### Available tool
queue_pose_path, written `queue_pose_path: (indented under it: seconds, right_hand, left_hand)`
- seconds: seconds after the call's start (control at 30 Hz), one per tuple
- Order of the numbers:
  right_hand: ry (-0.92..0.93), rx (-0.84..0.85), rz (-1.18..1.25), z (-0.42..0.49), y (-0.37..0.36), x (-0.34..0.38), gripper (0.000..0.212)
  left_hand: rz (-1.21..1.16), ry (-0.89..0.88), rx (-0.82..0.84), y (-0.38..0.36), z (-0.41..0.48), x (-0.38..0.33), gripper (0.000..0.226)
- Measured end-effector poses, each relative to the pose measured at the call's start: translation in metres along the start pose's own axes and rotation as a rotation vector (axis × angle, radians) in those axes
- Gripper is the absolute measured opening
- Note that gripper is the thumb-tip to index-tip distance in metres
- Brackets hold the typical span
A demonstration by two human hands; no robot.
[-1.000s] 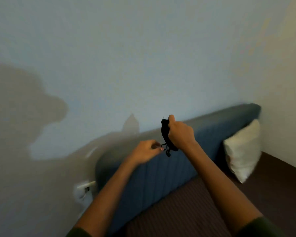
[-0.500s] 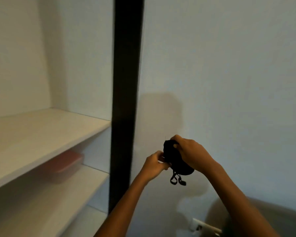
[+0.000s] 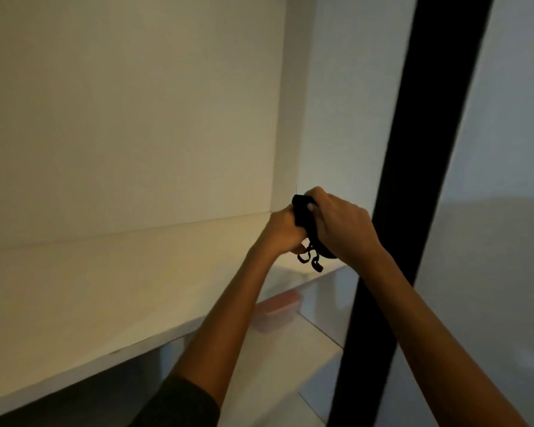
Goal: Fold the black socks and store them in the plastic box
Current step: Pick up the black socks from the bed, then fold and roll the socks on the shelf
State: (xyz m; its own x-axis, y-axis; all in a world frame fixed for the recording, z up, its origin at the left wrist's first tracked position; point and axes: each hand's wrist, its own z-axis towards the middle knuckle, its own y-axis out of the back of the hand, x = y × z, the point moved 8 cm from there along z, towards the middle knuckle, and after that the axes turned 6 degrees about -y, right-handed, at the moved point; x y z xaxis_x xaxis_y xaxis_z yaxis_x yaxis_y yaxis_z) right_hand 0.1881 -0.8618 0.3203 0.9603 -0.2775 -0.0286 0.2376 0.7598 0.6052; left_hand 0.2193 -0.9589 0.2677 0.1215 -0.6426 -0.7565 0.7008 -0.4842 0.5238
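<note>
Between my left hand [image 3: 282, 232] and right hand [image 3: 342, 229], both clenched, I hold the black socks [image 3: 305, 221]; below them stands the plastic box [image 3: 276, 311].

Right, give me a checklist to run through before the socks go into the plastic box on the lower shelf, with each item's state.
1. Bundled black socks held in both hands, left hand and right hand: ok.
2. Fold finished: not ok, small loops dangle below the grip.
3. Clear plastic box with red lid in sight on the lower white shelf: ok.
4. Lid off the box: not ok, it appears closed.
5. A hand free to open it: not ok, both are on the socks.
6. Box empty inside: cannot tell.
</note>
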Motion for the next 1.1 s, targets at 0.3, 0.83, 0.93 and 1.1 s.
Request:
queue_pose_path:
  seconds: [0.3,0.83,0.93,1.1]
  right_hand:
    - [0.163,0.086,0.034,0.037,-0.109,0.087,0.020]
    - [0.029,0.395,0.573,0.064,-0.229,0.175,0.031]
    - [-0.103,0.526,0.536,0.084,-0.254,0.148,0.029]
    - [-0.106,0.789,0.675,0.081,-0.292,0.141,0.046]
  left_hand:
    - [-0.154,0.299,-0.030,0.117,0.006,0.107,0.032]
    - [-0.025,0.477,-0.370,0.208,-0.048,0.238,0.013]
    - [0.095,0.459,-0.363,0.216,-0.046,0.243,0.020]
    - [0.038,0.407,-0.523,0.218,-0.036,0.246,0.017]
